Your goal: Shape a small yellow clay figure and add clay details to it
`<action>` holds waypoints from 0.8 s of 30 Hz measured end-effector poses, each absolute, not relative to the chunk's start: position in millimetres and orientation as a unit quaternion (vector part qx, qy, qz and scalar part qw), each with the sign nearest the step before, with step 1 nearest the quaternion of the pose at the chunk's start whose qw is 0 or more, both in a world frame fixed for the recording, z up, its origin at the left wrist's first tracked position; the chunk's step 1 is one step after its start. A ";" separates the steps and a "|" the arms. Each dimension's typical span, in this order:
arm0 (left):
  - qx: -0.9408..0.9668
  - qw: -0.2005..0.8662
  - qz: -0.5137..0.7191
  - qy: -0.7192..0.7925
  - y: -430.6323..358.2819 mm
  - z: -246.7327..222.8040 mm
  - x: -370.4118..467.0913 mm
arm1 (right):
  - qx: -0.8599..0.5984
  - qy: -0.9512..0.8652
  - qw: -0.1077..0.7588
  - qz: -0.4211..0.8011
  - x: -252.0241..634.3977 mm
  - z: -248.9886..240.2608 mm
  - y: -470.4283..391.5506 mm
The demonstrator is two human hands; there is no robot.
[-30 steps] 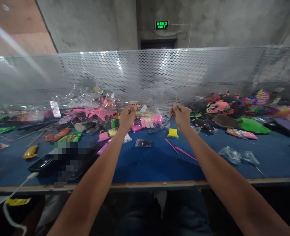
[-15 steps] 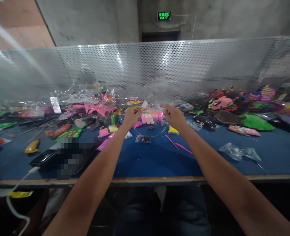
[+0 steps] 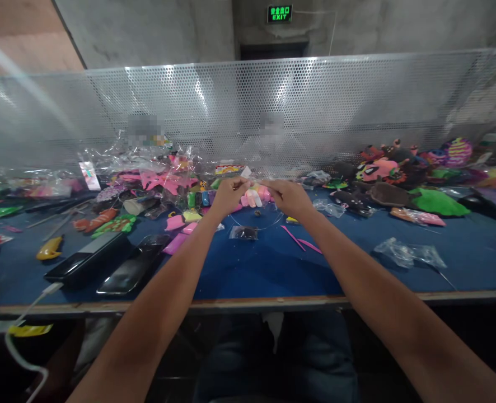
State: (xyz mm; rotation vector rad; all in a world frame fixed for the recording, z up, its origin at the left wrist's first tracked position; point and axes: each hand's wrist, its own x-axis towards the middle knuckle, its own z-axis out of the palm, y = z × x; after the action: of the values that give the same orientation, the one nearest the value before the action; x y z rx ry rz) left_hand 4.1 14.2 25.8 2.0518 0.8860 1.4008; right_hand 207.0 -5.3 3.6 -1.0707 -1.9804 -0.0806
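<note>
Over the blue table [image 3: 248, 274], my left hand [image 3: 231, 196] has its fingers pinched at a small white piece [image 3: 246, 172]; what lies between the fingertips is too small to make out. My right hand [image 3: 289, 196] is close by on the right, its fingers drawn together and pointing at the left fingertips; anything in them is hidden. Pink and white packets [image 3: 254, 197] lie between and just below the hands. Nearer to me are a small dark packet [image 3: 244, 233] in clear wrap and two thin pink strips [image 3: 294, 238].
Two phone-like black devices [image 3: 132, 266] lie at the left, one with a white cable. Pink packets [image 3: 176, 243] are beside my left forearm. Clay figures [image 3: 380, 174] stand at the back right, and crumpled clear wrap [image 3: 410, 253] lies at the right. A perforated screen [image 3: 214, 106] rises behind.
My right hand has moved left, towards my left hand, and its fingers have drawn together. My left hand stays near the white piece. The view has shifted slightly.
</note>
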 end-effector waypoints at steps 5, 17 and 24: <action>0.737 0.264 0.531 0.326 12.9 25.4 9.6 | -0.422 -0.791 0.440 -0.054 201.7 4.0 -10.2; 0.751 0.212 0.531 0.331 8.3 29.1 11.1 | -0.423 -0.790 0.435 -0.086 198.4 5.7 -12.3; 0.743 0.227 0.531 0.338 7.0 28.8 13.6 | -0.405 -0.793 0.450 -0.067 197.5 6.6 -12.8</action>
State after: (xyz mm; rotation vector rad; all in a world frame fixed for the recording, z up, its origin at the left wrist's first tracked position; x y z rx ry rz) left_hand 13.6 7.0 28.8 2.0482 0.9311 1.4641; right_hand 197.5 -12.8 6.6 -1.0017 -1.9605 -0.1664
